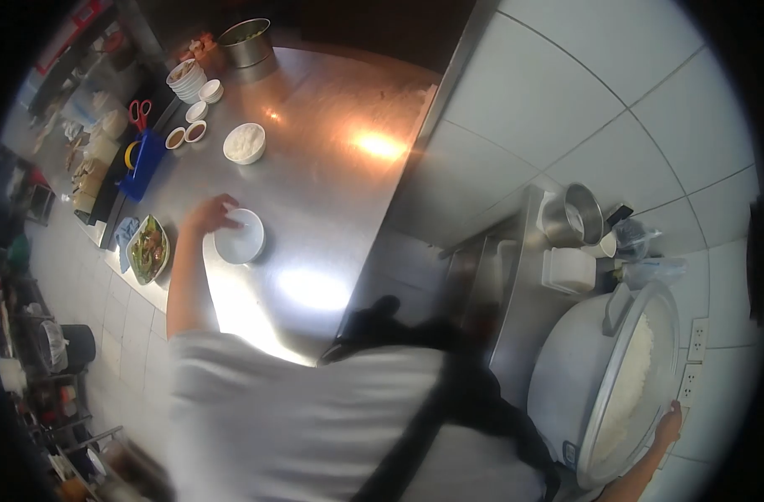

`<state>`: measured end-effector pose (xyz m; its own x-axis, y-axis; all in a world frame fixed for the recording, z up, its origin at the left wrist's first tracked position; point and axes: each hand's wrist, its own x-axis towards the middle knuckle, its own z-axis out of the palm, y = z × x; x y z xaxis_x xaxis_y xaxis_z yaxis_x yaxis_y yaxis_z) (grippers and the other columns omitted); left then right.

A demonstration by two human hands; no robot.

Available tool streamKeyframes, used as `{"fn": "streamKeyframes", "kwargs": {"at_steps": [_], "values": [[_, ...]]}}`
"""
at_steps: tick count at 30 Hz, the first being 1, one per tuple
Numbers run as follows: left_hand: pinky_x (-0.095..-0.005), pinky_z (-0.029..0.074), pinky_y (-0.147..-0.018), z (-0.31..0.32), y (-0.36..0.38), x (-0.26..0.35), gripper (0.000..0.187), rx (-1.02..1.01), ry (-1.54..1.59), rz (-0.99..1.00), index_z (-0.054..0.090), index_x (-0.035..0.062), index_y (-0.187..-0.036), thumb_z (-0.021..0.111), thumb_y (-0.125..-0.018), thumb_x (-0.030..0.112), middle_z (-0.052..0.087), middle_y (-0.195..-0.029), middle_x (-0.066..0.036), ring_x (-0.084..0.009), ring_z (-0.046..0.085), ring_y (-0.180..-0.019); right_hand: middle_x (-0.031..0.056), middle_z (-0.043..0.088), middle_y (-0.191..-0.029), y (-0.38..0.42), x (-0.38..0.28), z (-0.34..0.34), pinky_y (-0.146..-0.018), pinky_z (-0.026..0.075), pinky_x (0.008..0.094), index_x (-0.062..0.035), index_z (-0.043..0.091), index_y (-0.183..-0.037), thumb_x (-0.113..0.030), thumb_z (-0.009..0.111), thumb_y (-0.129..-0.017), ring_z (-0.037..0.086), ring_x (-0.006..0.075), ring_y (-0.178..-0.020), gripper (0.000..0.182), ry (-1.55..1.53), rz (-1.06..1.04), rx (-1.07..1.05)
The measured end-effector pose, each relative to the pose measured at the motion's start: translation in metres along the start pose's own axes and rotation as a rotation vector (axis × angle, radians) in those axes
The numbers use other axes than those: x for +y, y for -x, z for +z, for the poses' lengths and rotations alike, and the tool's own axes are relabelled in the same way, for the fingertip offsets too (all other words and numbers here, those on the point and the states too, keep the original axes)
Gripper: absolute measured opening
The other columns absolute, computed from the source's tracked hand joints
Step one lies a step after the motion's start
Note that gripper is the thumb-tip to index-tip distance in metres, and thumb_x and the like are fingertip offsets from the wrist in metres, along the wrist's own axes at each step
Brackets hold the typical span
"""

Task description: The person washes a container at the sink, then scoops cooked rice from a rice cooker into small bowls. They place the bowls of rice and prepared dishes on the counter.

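Note:
My left hand (212, 214) is at the upper left rim of a white bowl (240, 243) on the steel counter. Its thumb and finger are apart, one of them over the rim; the bowl looks empty. Another white bowl (245, 144), filled with rice, stands farther back. At far right, my right hand (669, 424) is closed at the outer rim of a large rice cooker (570, 368). White rice (629, 393) shows inside it. Part of this hand's grip is too small to make out.
On the counter (315, 192) are a dish of vegetables (149, 251), sauce cups (195, 130), stacked bowls (185, 79), a metal pot (246, 46) and a blue holder (141, 165) with red scissors (140, 113). A tiled wall (566, 109) borders the right side, near a steel pan (576, 216).

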<state>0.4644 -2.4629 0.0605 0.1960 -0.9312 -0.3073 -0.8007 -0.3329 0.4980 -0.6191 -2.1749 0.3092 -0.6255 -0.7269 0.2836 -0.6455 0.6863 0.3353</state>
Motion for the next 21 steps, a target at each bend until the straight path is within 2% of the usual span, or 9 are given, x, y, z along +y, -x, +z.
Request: {"fn": "streamKeyframes", "kwargs": {"at_steps": [1, 5, 6, 9, 11, 13, 16, 19, 21], "values": [[-0.0396, 0.049, -0.073, 0.005, 0.014, 0.002, 0.048, -0.02, -0.127, 0.093, 0.062, 0.006, -0.103, 0.077, -0.061, 0.023, 0.064, -0.092, -0.016, -0.0325, 0.062, -0.08, 0.0108, 0.061, -0.106, 0.009, -0.001, -0.001, -0.08, 0.044, 0.044, -0.0123, 0.057, -0.118, -0.01, 0.048, -0.084, 0.059, 0.0266, -0.091, 0.035, 0.158, 0.078, -0.03], [-0.0427, 0.048, -0.073, 0.025, 0.011, -0.026, 0.042, 0.201, -0.26, 0.102, 0.063, 0.005, -0.097, 0.072, -0.057, 0.014, 0.063, -0.087, -0.019, -0.0363, 0.06, -0.085, 0.0066, 0.061, -0.102, 0.011, -0.03, 0.034, -0.081, 0.042, 0.0451, -0.0185, 0.06, -0.111, -0.018, 0.05, -0.085, 0.058, 0.0237, -0.091, 0.028, 0.559, -0.023, 0.071], [-0.0431, 0.047, -0.075, 0.025, 0.005, -0.039, 0.036, 0.258, -0.341, 0.186, 0.065, 0.0052, -0.096, 0.07, -0.061, 0.013, 0.064, -0.088, -0.019, -0.0363, 0.06, -0.087, 0.0074, 0.058, -0.111, -0.011, 0.005, 0.089, -0.086, 0.041, 0.0463, -0.0178, 0.058, -0.117, -0.017, 0.051, -0.085, 0.054, 0.0221, -0.106, 0.032, 0.505, -0.155, 0.162], [-0.0421, 0.045, -0.083, 0.009, -0.006, -0.055, 0.033, 0.166, -0.418, 0.246, 0.062, 0.0018, -0.105, 0.064, -0.078, 0.02, 0.063, -0.102, -0.02, -0.0363, 0.059, -0.095, 0.0074, 0.064, -0.087, 0.012, -0.11, 0.012, -0.081, 0.041, 0.0417, -0.0118, 0.063, -0.089, -0.019, 0.052, -0.083, 0.06, 0.0237, -0.085, 0.015, 0.469, -0.09, 0.033], [-0.0426, 0.045, -0.086, -0.003, -0.011, -0.057, 0.036, 0.214, -0.533, 0.306, 0.061, 0.0021, -0.11, 0.061, -0.083, 0.025, 0.062, -0.106, -0.02, -0.036, 0.058, -0.098, 0.0079, 0.064, -0.083, 0.022, -0.119, -0.002, -0.08, 0.041, 0.0414, -0.012, 0.064, -0.079, -0.015, 0.052, -0.079, 0.06, 0.0229, -0.083, 0.013, 0.403, -0.226, 0.22], [-0.0429, 0.044, -0.087, -0.02, -0.02, -0.035, 0.037, 0.191, -0.68, 0.207, 0.057, 0.0003, -0.116, 0.057, -0.085, 0.021, 0.061, -0.107, -0.023, -0.0366, 0.057, -0.102, 0.0045, 0.062, -0.078, 0.036, -0.13, -0.016, -0.081, 0.038, 0.0428, -0.0128, 0.062, -0.075, -0.014, 0.051, -0.079, 0.059, 0.0222, -0.083, 0.011, 0.373, -0.279, 0.237], [-0.0434, 0.045, -0.087, -0.035, -0.059, -0.04, 0.044, 0.304, -0.48, 0.242, 0.046, 0.0, -0.126, 0.054, -0.087, 0.018, 0.056, -0.116, -0.024, -0.0357, 0.056, -0.107, 0.0023, 0.06, -0.076, 0.064, -0.149, -0.041, -0.077, 0.037, 0.0411, -0.0127, 0.064, -0.079, -0.017, 0.056, -0.077, 0.056, 0.0198, -0.081, 0.009, 0.252, -0.413, 0.252], [-0.0437, 0.045, -0.089, -0.021, -0.043, 0.066, 0.047, 0.194, 0.487, 0.006, 0.04, -0.0015, -0.13, 0.052, -0.088, 0.016, 0.052, -0.122, -0.02, -0.0342, 0.055, -0.108, 0.0017, 0.057, -0.074, 0.087, -0.171, -0.052, -0.081, 0.035, 0.0376, -0.0115, 0.06, -0.072, -0.009, 0.053, -0.074, 0.053, 0.0178, -0.082, 0.008, 0.17, -0.422, 0.166], [-0.0456, 0.045, -0.091, -0.008, -0.054, 0.097, 0.048, 0.004, 0.909, 0.017, 0.038, -0.001, -0.13, 0.053, -0.087, 0.015, 0.05, -0.126, -0.017, -0.0329, 0.053, -0.111, 0.0013, 0.056, -0.074, 0.107, -0.187, -0.069, -0.081, 0.035, 0.0371, -0.0113, 0.06, -0.072, -0.009, 0.053, -0.073, 0.052, 0.0176, -0.08, 0.008, 0.125, -0.494, 0.169]]}}
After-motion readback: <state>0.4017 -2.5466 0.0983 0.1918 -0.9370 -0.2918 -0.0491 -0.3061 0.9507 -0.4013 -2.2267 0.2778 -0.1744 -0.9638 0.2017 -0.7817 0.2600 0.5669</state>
